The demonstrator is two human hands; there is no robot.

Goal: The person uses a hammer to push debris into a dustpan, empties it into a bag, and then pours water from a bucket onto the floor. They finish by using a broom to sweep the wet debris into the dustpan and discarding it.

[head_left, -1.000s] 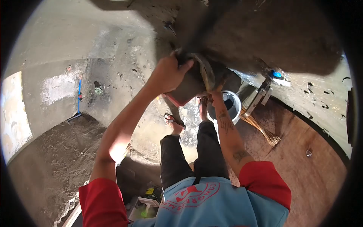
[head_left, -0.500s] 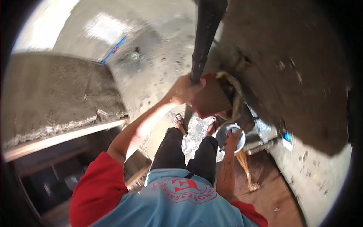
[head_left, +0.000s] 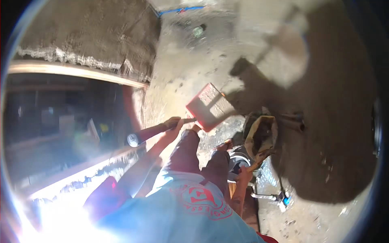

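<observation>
My left hand (head_left: 174, 123) is closed around the dark handle of a long-handled dustpan (head_left: 208, 107). Its red-edged pan is held out over the floor in front of my legs, and the handle's end points left toward me. My right hand (head_left: 244, 176) grips a broom (head_left: 260, 159) by its light brown handle; its straw end is mostly hidden behind my arm. Just beyond that hand stands a pale bucket (head_left: 234, 157) by my foot. An open sack (head_left: 262, 135) with dark contents sits beside the bucket.
On the left is a concrete counter (head_left: 89, 36) over a dark shelf space. A blue pipe (head_left: 182, 9) runs along the floor edge at the top. A pipe fitting with a blue part (head_left: 286, 201) lies at right. Strong glare covers the lower left.
The dustpan has swung from beside the sack out to the left, its handle tipping from upright down toward the left. My view has turned; the right hand still holds the broom.
</observation>
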